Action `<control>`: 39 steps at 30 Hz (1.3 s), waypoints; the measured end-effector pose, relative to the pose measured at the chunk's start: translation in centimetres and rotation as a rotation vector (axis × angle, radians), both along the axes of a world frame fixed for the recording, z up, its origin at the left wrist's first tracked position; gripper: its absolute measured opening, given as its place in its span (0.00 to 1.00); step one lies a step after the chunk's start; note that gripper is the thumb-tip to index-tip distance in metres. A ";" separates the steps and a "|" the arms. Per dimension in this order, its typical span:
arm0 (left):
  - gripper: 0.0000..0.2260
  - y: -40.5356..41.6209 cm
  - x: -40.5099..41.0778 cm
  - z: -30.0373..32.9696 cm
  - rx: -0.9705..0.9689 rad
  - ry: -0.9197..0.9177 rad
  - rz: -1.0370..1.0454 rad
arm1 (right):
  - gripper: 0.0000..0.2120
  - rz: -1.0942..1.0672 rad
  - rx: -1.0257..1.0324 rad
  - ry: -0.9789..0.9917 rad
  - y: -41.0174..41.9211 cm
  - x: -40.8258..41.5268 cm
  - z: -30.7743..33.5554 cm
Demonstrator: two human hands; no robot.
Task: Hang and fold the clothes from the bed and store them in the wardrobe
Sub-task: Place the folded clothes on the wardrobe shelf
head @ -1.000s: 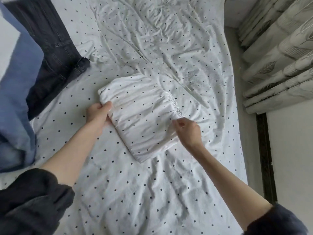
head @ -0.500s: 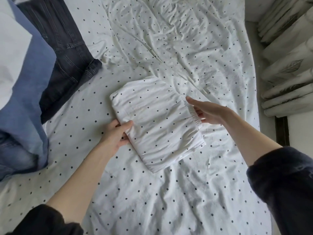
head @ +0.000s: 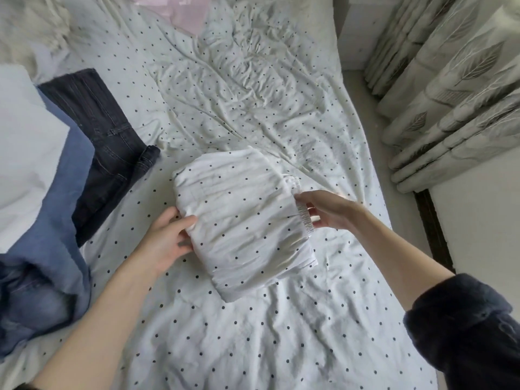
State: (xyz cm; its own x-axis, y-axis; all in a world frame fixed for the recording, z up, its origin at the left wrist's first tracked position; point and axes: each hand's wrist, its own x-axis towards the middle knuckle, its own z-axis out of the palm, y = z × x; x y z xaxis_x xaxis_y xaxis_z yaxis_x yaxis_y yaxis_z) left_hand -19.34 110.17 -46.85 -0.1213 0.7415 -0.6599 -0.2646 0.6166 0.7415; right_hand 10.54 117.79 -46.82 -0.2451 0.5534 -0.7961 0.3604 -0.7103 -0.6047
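Folded white dotted garment (head: 242,220), lying mid-bed on the dotted sheet (head: 253,333), long axis running diagonally away from me. My left hand (head: 166,243) grips its near-left edge; my right hand (head: 329,209) pinches the elastic waistband side. Jeans (head: 112,153) lie left; open sheet on all sides.

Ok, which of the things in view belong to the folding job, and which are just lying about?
Job: folded dotted garment, held by left hand and right hand; dark jeans; blue jeans; pink garment.
Lying about: dotted bedsheet; curtains; white pillow.
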 end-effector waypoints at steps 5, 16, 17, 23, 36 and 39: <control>0.09 -0.1 1.6 3.4 0.046 -0.029 -0.218 | 0.05 -0.248 0.001 0.031 -7.2 3.0 3.6; 0.13 -7.7 12.5 9.0 0.093 -0.113 -0.920 | 0.03 -0.865 0.105 -0.030 -35.0 8.2 11.4; 0.13 -8.7 13.3 9.5 0.093 -0.120 -0.962 | 0.02 -0.916 0.109 -0.031 -37.2 8.3 11.6; 0.09 -19.6 21.9 11.7 0.115 -0.157 -1.372 | 0.04 -1.331 0.137 -0.086 -55.8 6.3 14.9; 0.10 -47.6 26.8 14.8 0.105 -0.306 -2.142 | 0.02 -2.062 0.098 -0.218 -86.6 -11.3 18.4; 0.10 -53.6 26.7 16.2 0.075 -0.369 -2.307 | 0.06 -2.222 0.081 -0.281 -91.2 -15.8 19.6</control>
